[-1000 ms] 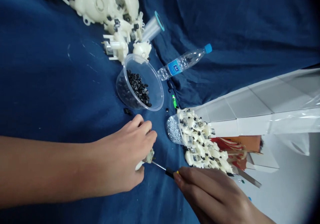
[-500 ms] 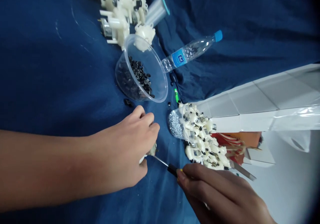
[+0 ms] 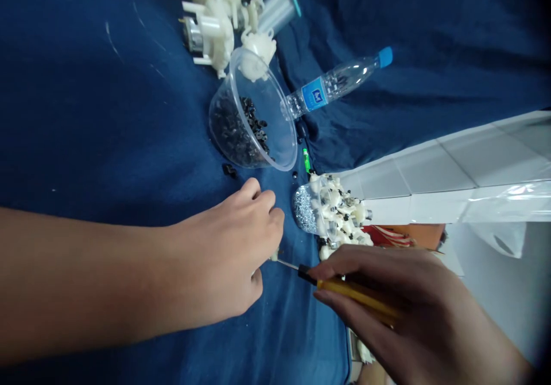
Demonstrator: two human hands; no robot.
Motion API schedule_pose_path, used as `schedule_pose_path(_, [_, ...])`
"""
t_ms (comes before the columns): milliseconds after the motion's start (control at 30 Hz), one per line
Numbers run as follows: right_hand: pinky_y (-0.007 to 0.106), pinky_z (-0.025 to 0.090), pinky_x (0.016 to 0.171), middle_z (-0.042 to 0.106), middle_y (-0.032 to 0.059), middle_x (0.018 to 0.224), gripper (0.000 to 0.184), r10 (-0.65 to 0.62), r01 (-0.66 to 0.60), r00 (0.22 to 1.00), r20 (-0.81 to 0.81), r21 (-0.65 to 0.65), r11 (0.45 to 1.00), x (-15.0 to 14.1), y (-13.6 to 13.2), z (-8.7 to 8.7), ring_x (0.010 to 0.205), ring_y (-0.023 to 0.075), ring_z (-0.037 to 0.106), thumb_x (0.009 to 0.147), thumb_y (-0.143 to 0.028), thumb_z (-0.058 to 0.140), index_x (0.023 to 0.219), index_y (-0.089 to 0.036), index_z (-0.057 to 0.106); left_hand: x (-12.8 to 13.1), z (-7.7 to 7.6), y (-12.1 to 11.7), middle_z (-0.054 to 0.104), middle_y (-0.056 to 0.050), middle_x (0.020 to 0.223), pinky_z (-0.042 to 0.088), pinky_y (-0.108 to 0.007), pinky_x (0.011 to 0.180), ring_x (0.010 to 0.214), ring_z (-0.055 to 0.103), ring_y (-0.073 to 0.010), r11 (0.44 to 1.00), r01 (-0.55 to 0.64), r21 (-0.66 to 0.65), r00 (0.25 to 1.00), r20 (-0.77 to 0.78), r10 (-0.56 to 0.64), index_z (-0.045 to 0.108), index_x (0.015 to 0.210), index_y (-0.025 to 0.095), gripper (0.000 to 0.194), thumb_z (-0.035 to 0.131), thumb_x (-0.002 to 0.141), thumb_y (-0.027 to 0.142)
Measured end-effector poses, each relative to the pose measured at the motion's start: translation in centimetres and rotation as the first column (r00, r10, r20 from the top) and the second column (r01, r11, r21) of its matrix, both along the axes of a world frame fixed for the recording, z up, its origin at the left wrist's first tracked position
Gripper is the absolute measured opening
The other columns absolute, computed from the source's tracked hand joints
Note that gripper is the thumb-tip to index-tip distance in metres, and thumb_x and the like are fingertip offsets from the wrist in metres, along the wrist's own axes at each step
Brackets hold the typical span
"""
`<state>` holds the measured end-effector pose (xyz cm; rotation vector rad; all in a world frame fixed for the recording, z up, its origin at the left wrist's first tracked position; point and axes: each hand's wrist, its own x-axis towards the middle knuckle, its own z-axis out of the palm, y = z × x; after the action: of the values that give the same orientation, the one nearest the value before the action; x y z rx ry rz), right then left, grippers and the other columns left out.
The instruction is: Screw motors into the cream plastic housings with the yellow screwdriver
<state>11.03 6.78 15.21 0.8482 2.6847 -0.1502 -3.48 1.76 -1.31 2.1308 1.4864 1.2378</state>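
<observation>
My left hand (image 3: 224,259) rests on the blue cloth (image 3: 86,115), fingers curled over a small cream plastic part (image 3: 274,255) that is almost wholly hidden. My right hand (image 3: 400,310) grips a yellow-handled screwdriver (image 3: 344,288); its thin metal tip reaches the part under my left fingers. A clear plastic cup (image 3: 253,121) holding small black pieces lies tilted just beyond my left hand. A second clear cup (image 3: 307,213) with silvery screws lies beside a heap of cream parts (image 3: 344,218).
A water bottle (image 3: 336,82) with a blue cap lies on the cloth. Larger cream housings (image 3: 215,6) and a clear tube (image 3: 278,6) sit at the top. A white board (image 3: 451,184) slants in from the right over red-and-orange packaging (image 3: 400,237).
My right hand has lifted and rolled over, so the screwdriver's yellow handle now shows. The view has shifted, sliding the cup, bottle and housings up and right. My left hand stays on the part.
</observation>
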Motion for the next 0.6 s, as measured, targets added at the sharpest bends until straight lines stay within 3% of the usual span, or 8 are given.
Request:
schedule_pose_path(67, [0.020, 0.059, 0.062, 0.075, 0.0000, 0.090, 0.016, -0.091, 0.093, 0.995, 0.031, -0.044, 0.995, -0.4, 0.3, 0.2, 0.074, 0.0143, 0.072, 0.089, -0.027, 0.065, 0.104, -0.030, 0.071, -0.2, 0.1, 0.0, 0.059, -0.007, 0.085, 0.038, -0.043, 0.082, 0.086, 0.049, -0.0276, 1.000, 0.003, -0.009, 1.000, 0.002, -0.003, 0.064, 0.085, 0.014, 0.016, 0.058, 0.070, 0.015])
schedule_pose_path(133, [0.023, 0.059, 0.065, 0.074, 0.0023, 0.094, 0.025, -0.075, 0.080, 0.995, 0.072, -0.072, 0.994, -0.2, 0.4, 0.4, 0.077, 0.0156, 0.072, 0.090, -0.026, 0.064, 0.114, -0.029, 0.069, -0.4, 0.2, 0.0, 0.058, -0.007, 0.087, 0.039, -0.043, 0.084, 0.088, 0.049, -0.0277, 1.000, 0.013, -0.028, 1.000, 0.014, -0.012, 0.064, 0.087, 0.014, 0.018, 0.059, 0.070, 0.017])
schedule_pose_path(300, [0.024, 0.057, 0.064, 0.069, 0.0073, 0.101, 0.032, 0.120, -0.112, 0.990, 0.067, -0.117, 0.987, 1.4, 0.2, 0.4, 0.081, 0.0164, 0.070, 0.098, -0.020, 0.051, 0.127, -0.026, 0.064, -0.9, 0.5, -0.1, 0.057, -0.007, 0.094, 0.041, -0.042, 0.086, 0.094, 0.048, -0.0275, 0.992, 0.073, -0.105, 0.995, 0.079, -0.065, 0.063, 0.094, 0.014, 0.025, 0.060, 0.069, 0.014])
schedule_pose_path(433, [0.027, 0.060, 0.070, 0.067, 0.0093, 0.109, 0.044, 0.259, -0.256, 0.964, 0.065, -0.048, 0.965, 3.1, 0.2, -0.2, 0.084, 0.0172, 0.071, 0.100, -0.015, 0.044, 0.141, -0.026, 0.052, -1.1, 0.5, -0.1, 0.056, -0.007, 0.097, 0.044, -0.042, 0.087, 0.097, 0.047, -0.0279, 0.983, 0.112, -0.145, 0.985, 0.149, -0.091, 0.062, 0.099, 0.013, 0.031, 0.062, 0.069, 0.015])
schedule_pose_path(600, [0.026, 0.061, 0.071, 0.068, 0.0126, 0.116, 0.042, 0.396, -0.405, 0.910, 0.123, 0.062, 0.912, 5.6, 0.7, -0.7, 0.091, 0.0197, 0.072, 0.103, -0.021, 0.038, 0.142, -0.021, 0.054, -0.9, 0.5, -0.1, 0.055, -0.006, 0.097, 0.045, -0.040, 0.089, 0.098, 0.049, -0.0265, 0.979, 0.103, -0.175, 0.981, 0.180, -0.071, 0.061, 0.108, 0.014, 0.043, 0.066, 0.065, 0.012])
